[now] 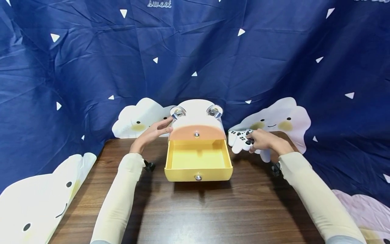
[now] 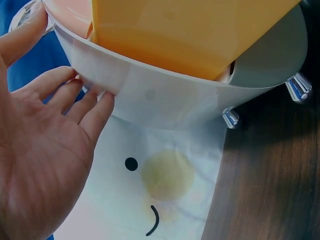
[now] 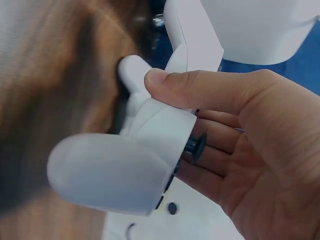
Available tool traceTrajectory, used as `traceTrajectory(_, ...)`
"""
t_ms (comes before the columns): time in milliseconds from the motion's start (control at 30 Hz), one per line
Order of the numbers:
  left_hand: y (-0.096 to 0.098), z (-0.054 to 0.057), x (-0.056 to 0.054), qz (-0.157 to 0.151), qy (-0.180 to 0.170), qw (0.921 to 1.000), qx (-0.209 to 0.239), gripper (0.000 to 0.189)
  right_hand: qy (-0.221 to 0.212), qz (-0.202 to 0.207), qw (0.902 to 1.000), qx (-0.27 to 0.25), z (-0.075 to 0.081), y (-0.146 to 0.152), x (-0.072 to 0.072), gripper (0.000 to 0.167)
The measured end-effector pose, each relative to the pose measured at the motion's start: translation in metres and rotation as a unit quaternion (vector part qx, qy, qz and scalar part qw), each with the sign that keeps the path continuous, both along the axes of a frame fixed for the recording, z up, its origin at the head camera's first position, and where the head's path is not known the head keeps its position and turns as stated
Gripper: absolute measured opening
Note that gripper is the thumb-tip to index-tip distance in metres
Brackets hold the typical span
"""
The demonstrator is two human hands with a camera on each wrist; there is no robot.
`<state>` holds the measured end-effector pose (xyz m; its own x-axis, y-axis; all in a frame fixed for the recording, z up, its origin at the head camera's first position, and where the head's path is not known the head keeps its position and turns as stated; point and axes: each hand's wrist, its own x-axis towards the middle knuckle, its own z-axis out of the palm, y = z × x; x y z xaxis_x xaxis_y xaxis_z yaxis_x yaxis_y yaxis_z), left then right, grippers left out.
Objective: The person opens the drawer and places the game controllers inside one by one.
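Observation:
A small white drawer cabinet point(image 1: 195, 113) with two round chrome eyes stands at the back of the table. Its orange upper drawer point(image 1: 189, 132) is closed; the yellow lower drawer point(image 1: 182, 175) is pulled out, its bottom in plain sight. My left hand point(image 1: 152, 133) lies along the cabinet's left side, fingertips against the white wall in the left wrist view. With thumb and fingers, my right hand point(image 3: 265, 135) pinches a white game controller point(image 3: 110, 170) with black thumbsticks. Right behind it is a second white controller point(image 3: 197, 35), partly covered in the head view.
The brown wooden table point(image 1: 198, 210) stretches in front of the cabinet. A dark blue cloth point(image 1: 195, 51) with white triangles and smiling clouds hangs behind and at the sides. Chrome feet point(image 2: 299, 89) hold up the cabinet.

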<state>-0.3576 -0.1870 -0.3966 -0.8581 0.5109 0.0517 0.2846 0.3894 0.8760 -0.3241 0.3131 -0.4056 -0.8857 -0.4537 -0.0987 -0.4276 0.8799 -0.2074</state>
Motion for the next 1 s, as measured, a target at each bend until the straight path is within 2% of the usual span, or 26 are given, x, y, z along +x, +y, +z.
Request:
traceTrajectory(167, -0.001, -0.001, -0.001, 0.000, -0.002, 1.0000, 0.002, 0.073, 0.021, 0.024, 0.9995, 0.005, 0.024, -0.007, 0.005, 0.042)
traceTrajectory(367, -0.001, -0.002, -0.002, 0.010, -0.007, 0.9999, -0.002, 0.074, 0.036, 0.022, 0.9990, 0.012, 0.048, -0.016, 0.016, 0.059)
traceTrajectory(567, 0.000, 0.000, -0.001, 0.009, -0.009, 0.9999, 0.001, 0.075, 0.039, 0.025, 0.9987, 0.021, 0.067, -0.025, 0.024, 0.063)
traceTrajectory(800, 0.000, 0.000, -0.001, 0.010, -0.009, 0.9999, 0.001, 0.073, 0.053, 0.043, 0.9972, 0.028, 0.085, -0.036, 0.032, 0.037)
traceTrajectory(1000, 0.000, -0.002, -0.001, 0.010, -0.013, 0.9999, 0.004, 0.072, 0.070, 0.061, 0.9951, 0.034, 0.095, -0.042, 0.037, 0.033)
